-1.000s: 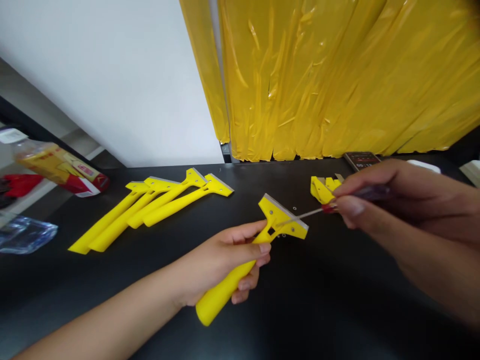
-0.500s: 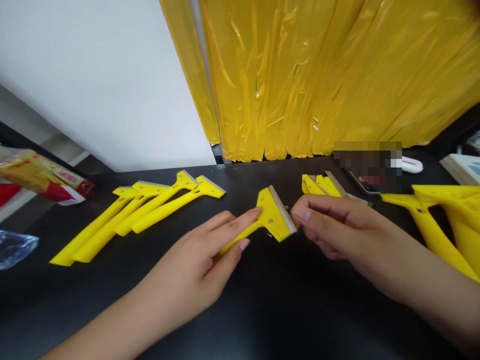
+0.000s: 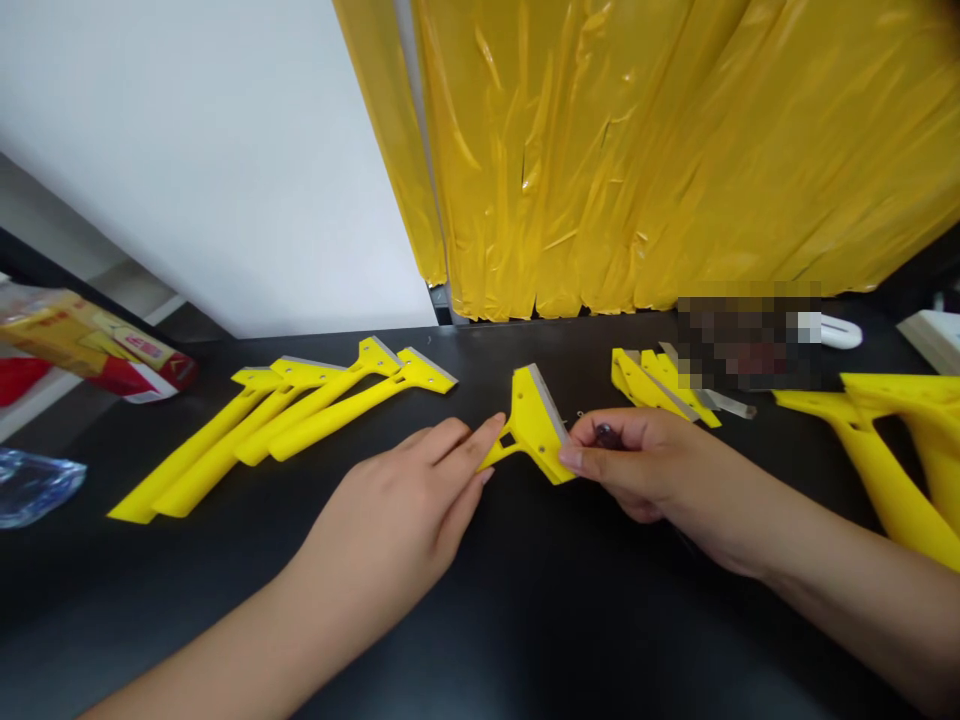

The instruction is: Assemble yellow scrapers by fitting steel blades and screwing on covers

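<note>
Gripped from both ends: one yellow scraper [image 3: 534, 425], near mid-view, with four finished-looking scrapers [image 3: 322, 419] at its 9 o'clock.
Left hand [image 3: 409, 485] closes round the handle near the neck; right hand [image 3: 645, 455] pinches the head's blade-side corner at 4 o'clock, a dark rounded end [image 3: 607, 435], perhaps a tool's, tucked in the same fist. I judge this one nearly done: its blade edge and two screws show, though I can't tell how tight they are. Seemingly left over: loose yellow plates [image 3: 637, 380] and a metal strip [image 3: 729, 404] towards 2 to 3 o'clock, and handles [image 3: 877, 465] without visible blades at 3.
</note>
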Tool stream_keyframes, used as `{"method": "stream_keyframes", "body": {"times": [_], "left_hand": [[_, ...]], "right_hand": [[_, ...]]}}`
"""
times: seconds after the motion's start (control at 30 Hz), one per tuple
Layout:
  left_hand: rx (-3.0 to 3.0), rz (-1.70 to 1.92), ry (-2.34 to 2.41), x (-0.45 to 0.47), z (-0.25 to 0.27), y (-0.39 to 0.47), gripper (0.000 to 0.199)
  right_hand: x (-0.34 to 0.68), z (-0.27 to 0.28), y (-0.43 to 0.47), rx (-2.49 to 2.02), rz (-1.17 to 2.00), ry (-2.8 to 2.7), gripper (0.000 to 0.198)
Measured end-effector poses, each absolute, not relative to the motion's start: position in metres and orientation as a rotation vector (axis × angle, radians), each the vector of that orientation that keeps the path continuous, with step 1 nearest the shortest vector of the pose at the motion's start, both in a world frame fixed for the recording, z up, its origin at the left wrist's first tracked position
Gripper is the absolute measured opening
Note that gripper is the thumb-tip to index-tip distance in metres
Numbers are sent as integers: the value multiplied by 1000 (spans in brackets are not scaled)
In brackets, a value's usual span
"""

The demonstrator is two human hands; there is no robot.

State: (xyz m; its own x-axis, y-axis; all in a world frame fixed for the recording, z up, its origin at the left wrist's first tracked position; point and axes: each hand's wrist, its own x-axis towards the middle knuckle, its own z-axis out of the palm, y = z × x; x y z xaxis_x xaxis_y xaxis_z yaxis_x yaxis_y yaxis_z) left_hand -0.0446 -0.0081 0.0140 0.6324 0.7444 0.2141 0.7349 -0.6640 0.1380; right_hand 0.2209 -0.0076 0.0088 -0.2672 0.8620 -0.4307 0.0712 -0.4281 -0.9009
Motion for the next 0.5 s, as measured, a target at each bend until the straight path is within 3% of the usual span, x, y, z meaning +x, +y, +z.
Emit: {"method": "stream_keyframes", "body": {"times": [0.13, 0.4, 0.5], "left_hand": [[2788, 385, 1261, -45, 15, -8, 45], [2753, 317, 1197, -50, 14, -7, 68], [2763, 281, 1209, -50, 15, -8, 70]], "right_hand": [[226, 11, -6, -1277, 1900, -1064, 47], [251, 25, 3, -1443, 1510, -1327, 54], [272, 31, 10, -1603, 1176, -1580, 54]]}}
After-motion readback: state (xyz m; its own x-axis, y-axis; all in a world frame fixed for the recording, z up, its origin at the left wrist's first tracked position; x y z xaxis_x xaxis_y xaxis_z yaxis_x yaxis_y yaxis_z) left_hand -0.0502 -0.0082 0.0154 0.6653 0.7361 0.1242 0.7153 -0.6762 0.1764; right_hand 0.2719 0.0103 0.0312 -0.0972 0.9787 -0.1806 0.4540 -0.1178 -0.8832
